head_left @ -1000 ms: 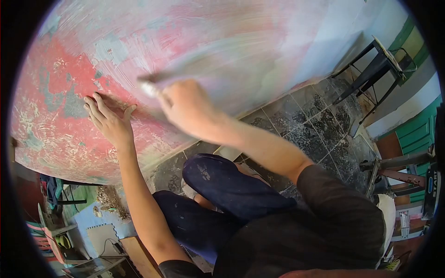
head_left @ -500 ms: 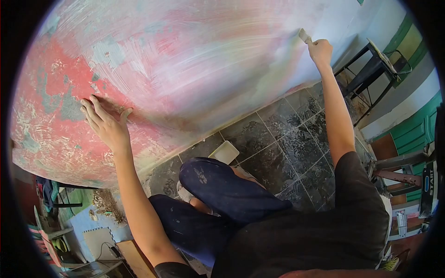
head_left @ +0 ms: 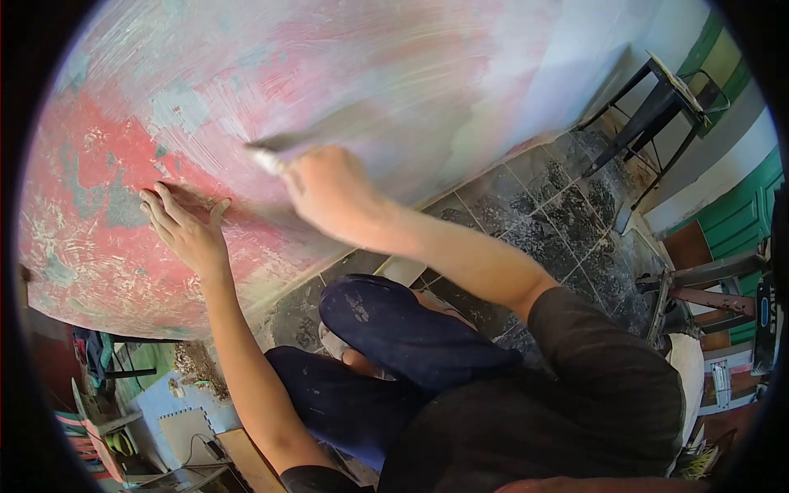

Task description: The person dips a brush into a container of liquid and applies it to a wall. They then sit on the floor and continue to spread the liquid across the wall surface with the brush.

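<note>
My left hand (head_left: pixel 182 228) lies against the wall (head_left: pixel 90 177), fingers spread, over a red patch with bare grey spots. In my right hand (head_left: pixel 329 191) is a paintbrush (head_left: pixel 266 159), its handle gripped and its head at the wall, pointing left. Motion smears the brush and that hand. Whitish streaks cover the pink and red paint around the brush. Below my right forearm, a pale plastic tray (head_left: pixel 402 269) sits on the floor, partly hidden by the arm and my knee.
Dark, white-spattered tiles (head_left: pixel 542 205) run along the wall's foot. A black metal chair (head_left: pixel 653 107) stands at the upper right. Right of me are a green door (head_left: pixel 744 209) and a level marked START (head_left: pixel 766 316). Debris (head_left: pixel 197 366) lies at lower left.
My right hand has swept the paintbrush a long way left and somewhat down across the wall, bending the arm in front of me. My left hand stays in place on the wall.
</note>
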The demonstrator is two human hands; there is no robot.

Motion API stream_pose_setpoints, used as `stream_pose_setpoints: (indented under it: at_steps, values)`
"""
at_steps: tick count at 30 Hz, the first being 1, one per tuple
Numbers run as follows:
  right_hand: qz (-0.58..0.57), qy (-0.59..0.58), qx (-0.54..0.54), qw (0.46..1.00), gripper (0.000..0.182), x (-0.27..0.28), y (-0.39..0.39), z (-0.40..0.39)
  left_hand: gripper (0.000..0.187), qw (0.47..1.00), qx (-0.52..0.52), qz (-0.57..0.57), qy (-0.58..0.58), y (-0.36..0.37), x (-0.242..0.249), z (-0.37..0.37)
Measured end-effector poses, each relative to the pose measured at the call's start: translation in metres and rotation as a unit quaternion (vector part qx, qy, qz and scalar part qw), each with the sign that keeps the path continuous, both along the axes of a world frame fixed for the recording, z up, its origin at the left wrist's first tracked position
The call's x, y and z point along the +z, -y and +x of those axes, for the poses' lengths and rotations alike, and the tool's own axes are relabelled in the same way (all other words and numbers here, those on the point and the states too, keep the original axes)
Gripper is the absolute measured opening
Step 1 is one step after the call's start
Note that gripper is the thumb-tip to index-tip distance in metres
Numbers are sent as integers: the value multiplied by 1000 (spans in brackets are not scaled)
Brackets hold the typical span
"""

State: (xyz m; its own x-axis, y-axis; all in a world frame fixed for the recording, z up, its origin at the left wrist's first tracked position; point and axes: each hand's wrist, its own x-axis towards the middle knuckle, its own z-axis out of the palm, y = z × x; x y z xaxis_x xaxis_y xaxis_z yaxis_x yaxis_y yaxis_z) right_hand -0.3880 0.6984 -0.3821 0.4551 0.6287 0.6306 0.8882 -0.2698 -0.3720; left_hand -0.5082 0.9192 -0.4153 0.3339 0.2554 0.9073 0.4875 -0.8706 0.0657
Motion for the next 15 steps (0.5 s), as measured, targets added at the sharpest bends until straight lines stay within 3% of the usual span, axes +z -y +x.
stream_pose_setpoints:
  at_steps: [2, 4, 6, 7, 10, 13, 15]
  values:
    - [27, -12, -25, 999, 18, 15, 24, 31, 120, 1000, 2, 8, -2, 0, 0, -1]
    - [-3, -141, -100, 985, 30, 17, 60, 81, 120, 1000, 6, 1, -3, 1, 0, -1]
    - [-9, -112, -222, 968, 36, 14, 108, 133, 120, 1000, 12, -8, -6, -1, 1, -3]
    - [44, -1, -230, 972, 38, -4, 136, 173, 120, 1000, 10, -8, -5, -1, 0, -3]
    - [-14, 40, -401, 915, 39, -2, 213, 248, 120, 1000, 4, -13, 2, -2, -1, 0]
    - [31, 18, -476, 879, 39, -5, 239, 263, 120, 1000, 8, -21, 7, 0, -1, 0]
    - [49, 19, -450, 891, 38, -14, 217, 248, 121, 1000, 14, -25, 4, 0, -1, 0]
